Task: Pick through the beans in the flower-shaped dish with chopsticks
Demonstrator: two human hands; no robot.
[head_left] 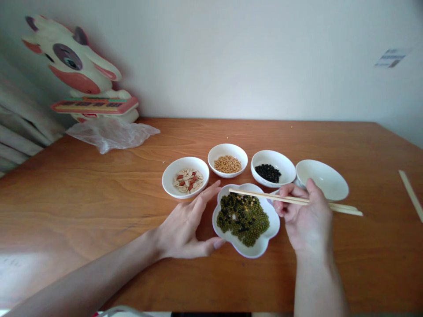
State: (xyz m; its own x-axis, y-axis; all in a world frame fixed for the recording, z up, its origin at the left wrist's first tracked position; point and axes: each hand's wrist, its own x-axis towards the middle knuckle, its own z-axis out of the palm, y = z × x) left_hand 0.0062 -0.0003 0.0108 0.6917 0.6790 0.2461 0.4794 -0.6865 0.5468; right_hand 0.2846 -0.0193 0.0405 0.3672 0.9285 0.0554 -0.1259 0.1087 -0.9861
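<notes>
A white flower-shaped dish (246, 252) holds green beans mixed with black beans and a few yellow ones. My left hand (190, 224) rests at its left edge, fingers spread, thumb and fingertips by the rim. Wooden chopsticks (277, 196) are held in my right hand (306, 215), their tips above the upper left of the dish. Behind it stand four white bowls: one with pale seeds and reddish pieces (188, 180), one with yellow beans (228, 164), one with black beans (268, 173), and one at the right (327, 178) showing nothing inside.
At the back left of the wooden table (115, 193), a cow-shaped toy keyboard (89, 79) stands behind a crumpled clear plastic bag (114, 134). A pale strip (410, 194) lies near the right edge. A wall (247, 61) rises behind the table.
</notes>
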